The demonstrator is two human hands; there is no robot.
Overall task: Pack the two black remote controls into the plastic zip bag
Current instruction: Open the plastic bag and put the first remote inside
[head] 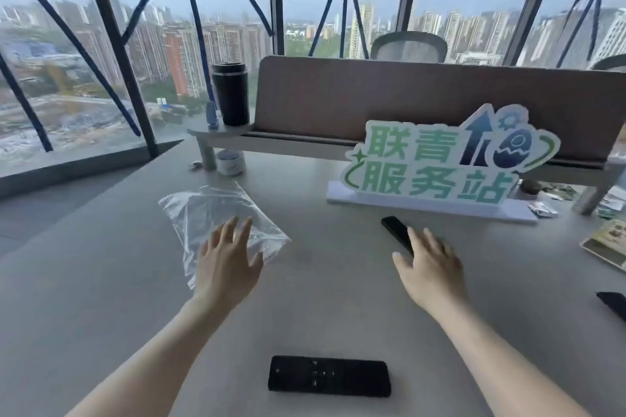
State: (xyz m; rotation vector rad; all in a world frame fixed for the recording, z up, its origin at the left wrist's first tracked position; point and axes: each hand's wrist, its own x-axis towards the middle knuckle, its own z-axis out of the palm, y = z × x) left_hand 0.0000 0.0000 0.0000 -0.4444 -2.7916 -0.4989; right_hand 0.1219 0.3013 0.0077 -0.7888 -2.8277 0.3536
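A clear plastic zip bag (216,213) lies flat on the grey table, left of centre. My left hand (227,261) hovers over its near edge with fingers spread, holding nothing. One black remote control (396,232) lies slanted to the right; my right hand (432,269) is over its near end with fingers apart and hides that end. A second black remote control (328,376) lies crosswise near the front edge, between my forearms, untouched.
A green-lettered sign (437,166) on a white base stands behind the right remote. A black tumbler (231,95) sits on a raised shelf (237,135), a small white jar (231,162) beneath. Papers and a dark object (614,303) lie at the far right.
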